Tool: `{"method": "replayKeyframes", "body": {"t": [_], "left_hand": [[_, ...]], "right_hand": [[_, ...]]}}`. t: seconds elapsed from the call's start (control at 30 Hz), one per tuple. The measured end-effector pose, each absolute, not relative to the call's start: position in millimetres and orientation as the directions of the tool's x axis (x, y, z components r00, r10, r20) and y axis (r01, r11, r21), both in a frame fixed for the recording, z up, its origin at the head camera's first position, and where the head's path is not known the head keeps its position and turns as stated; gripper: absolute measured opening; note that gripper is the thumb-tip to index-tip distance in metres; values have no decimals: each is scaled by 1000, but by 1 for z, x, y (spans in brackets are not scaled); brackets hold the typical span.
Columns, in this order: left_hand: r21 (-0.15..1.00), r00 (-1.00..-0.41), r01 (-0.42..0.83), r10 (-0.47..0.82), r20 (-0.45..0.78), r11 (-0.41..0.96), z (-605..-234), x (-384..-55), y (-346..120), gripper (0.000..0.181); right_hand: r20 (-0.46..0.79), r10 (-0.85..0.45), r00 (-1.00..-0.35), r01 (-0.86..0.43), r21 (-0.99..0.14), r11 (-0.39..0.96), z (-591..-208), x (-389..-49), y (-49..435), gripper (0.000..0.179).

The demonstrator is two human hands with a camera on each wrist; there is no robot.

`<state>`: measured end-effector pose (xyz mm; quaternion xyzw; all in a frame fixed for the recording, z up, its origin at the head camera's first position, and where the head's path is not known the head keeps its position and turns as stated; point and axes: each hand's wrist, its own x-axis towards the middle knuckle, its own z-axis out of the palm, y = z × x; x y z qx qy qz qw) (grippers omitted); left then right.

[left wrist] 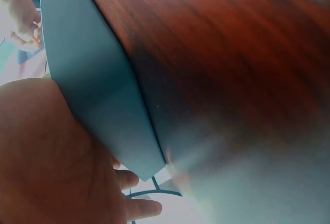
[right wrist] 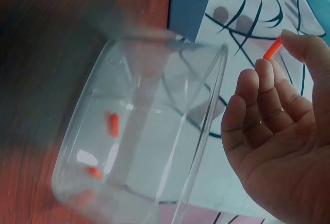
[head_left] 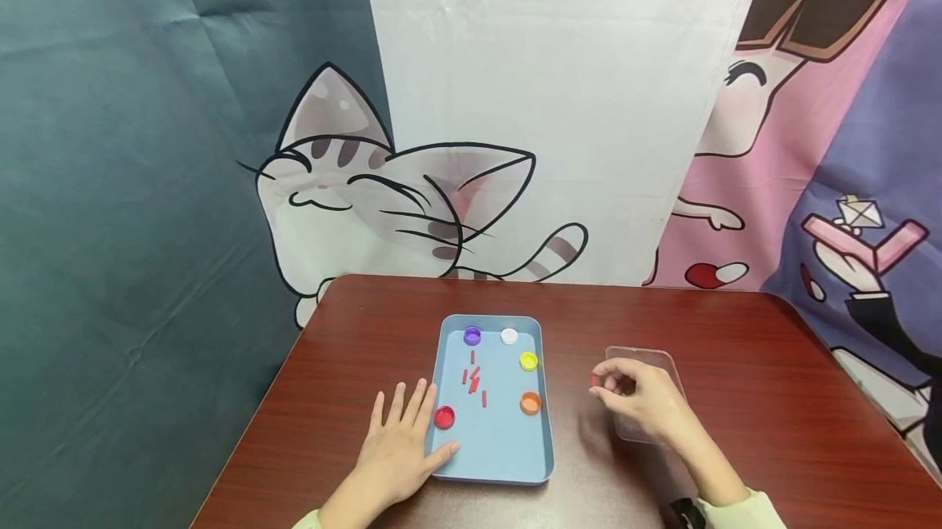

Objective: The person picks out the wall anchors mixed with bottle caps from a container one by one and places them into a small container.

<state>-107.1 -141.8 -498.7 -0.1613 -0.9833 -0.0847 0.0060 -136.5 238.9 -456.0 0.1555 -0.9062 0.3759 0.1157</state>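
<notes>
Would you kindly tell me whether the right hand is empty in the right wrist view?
No, the right hand pinches a small red stick in its fingers.

Site: indoors, a desk [head_left: 353,341] set against printed cloth; whether home, office or lab, you cannot tell. Evidence: your desk top is reddish-brown wood grain with rounded far corners. Creased green cloth [head_left: 132,186] hangs beyond your left edge, a white panel [head_left: 589,87] with a cartoon cat [head_left: 346,226] behind the far edge, pink-and-blue cartoon cloth [head_left: 773,169] past the far right corner.
</notes>
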Motion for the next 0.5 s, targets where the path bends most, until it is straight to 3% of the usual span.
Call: {"method": "replayKeyframes", "body": {"t": [0.5], "left_hand": [[163,-946,323,318,52,932,-499,-108,-143,91]], "right_hand": [[211,-116,-971,-229,-661,715,-457,-145,280,18]]}}
